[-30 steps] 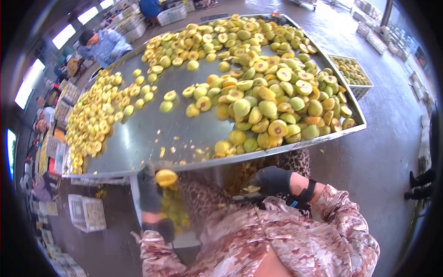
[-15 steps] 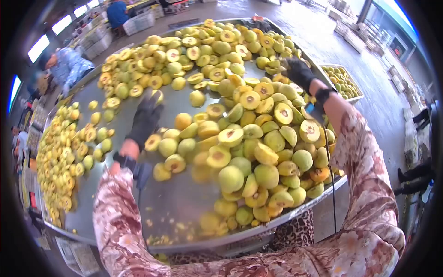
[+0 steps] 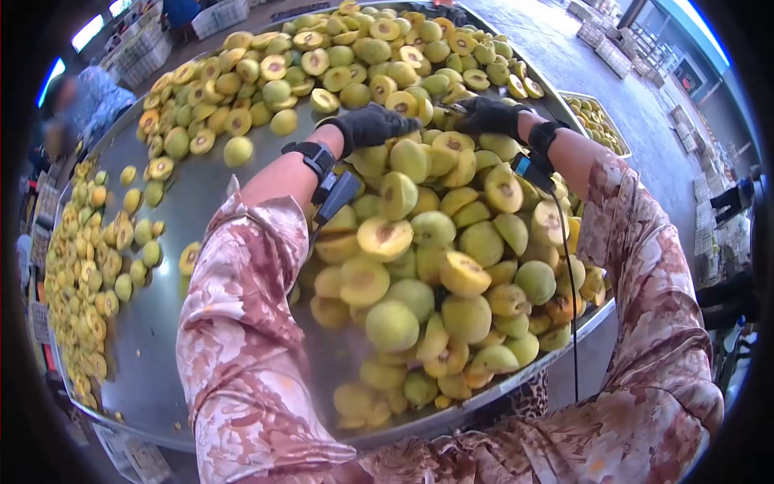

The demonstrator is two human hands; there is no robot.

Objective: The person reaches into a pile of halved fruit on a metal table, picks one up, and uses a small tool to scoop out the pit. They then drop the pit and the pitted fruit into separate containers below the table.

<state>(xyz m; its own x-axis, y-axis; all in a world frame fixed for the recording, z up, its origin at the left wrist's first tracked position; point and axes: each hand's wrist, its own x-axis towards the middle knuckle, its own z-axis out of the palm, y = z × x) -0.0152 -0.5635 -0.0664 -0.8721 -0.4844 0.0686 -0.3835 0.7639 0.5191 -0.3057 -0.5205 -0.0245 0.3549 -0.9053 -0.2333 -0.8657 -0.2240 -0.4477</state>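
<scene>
A large heap of halved yellow-green peaches [image 3: 435,230], several with brown pit hollows facing up, lies on a metal table [image 3: 173,323]. My left hand [image 3: 372,127], in a black glove, reaches over the heap with its fingers stretched to the right, touching peaches on its far side. Facing it, my right hand [image 3: 490,118], also black-gloved, rests among the peaches with its fingers pointing left and slightly bent. A short gap with peaches separates the two hands. Neither hand shows a peach clearly gripped. Some fingertips are partly hidden by fruit.
More peaches spread along the far side [image 3: 266,81] and the left side [image 3: 89,266] of the table. A crate of peaches [image 3: 595,121] stands beyond the right edge. Another person in a blue patterned top [image 3: 97,105] is at the far left. A cable [image 3: 574,323] hangs from my right wrist.
My left hand has swept right from the bare metal to the heap, closing in on my right hand. My right hand has shifted slightly left. The view has tilted down a little.
</scene>
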